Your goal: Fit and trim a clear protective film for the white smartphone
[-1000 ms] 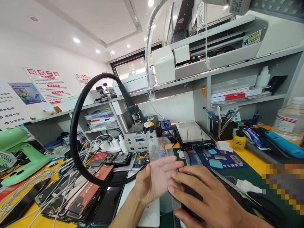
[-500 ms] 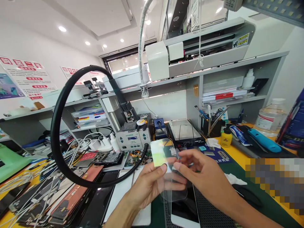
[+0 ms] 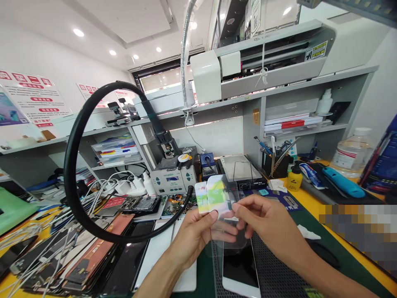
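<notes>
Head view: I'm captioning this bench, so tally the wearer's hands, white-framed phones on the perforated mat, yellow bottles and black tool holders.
Hands (left hand, right hand): 2
White-framed phone on perforated mat: 1
Yellow bottle: 1
Black tool holder: 1
Total: 5

Glossy clear plastic film (image 3: 217,191), smooth glossy phone screen (image 3: 240,267), matt black rubbery hose (image 3: 71,178)

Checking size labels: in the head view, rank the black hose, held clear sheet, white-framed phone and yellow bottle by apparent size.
1. Black hose
2. Clear sheet and white-framed phone: too alike to rank
3. Yellow bottle
</notes>
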Demonstrator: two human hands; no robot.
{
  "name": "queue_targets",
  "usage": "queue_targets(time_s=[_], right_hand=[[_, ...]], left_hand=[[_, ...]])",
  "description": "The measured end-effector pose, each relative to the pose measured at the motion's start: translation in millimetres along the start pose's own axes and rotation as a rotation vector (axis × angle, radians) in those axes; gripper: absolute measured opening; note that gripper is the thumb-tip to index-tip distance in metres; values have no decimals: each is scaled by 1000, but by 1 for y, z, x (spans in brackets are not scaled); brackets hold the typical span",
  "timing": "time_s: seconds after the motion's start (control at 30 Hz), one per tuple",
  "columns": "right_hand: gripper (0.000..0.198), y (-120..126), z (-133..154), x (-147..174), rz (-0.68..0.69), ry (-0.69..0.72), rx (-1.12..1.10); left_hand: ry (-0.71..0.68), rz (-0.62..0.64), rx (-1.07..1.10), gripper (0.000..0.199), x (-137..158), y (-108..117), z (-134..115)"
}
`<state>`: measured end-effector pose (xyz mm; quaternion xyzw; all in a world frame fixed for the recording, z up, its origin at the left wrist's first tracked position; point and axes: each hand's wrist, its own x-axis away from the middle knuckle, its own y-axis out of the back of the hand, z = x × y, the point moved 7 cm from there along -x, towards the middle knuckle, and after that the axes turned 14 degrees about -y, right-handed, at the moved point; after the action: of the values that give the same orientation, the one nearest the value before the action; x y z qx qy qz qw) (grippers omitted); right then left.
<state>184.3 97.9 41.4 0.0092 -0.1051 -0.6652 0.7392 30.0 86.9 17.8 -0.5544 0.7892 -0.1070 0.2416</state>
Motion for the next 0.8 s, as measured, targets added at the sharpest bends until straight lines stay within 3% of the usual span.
queue_targets(time_s=[0.2, 0.37, 0.5, 0.57, 0.7, 0.8], right_hand=[[34, 2, 0, -2, -4, -4, 23], [27, 28, 8, 2, -260, 132, 72], [18, 33, 14, 6, -413, 245, 275], [16, 24, 15, 9, -408, 320, 340], [13, -3, 14, 17, -260, 452, 298], [10, -13, 15, 25, -245, 553, 324]], left_hand=[[0, -106, -33, 33, 1, 7, -3], [-56, -207, -105, 34, -3, 15, -10], [-127, -231, -223, 36, -4, 18, -9], [-113, -185, -189, 36, -3, 12, -3], [-67, -138, -75, 31, 1, 3, 5], [-36, -110, 39, 30, 2, -3, 5]])
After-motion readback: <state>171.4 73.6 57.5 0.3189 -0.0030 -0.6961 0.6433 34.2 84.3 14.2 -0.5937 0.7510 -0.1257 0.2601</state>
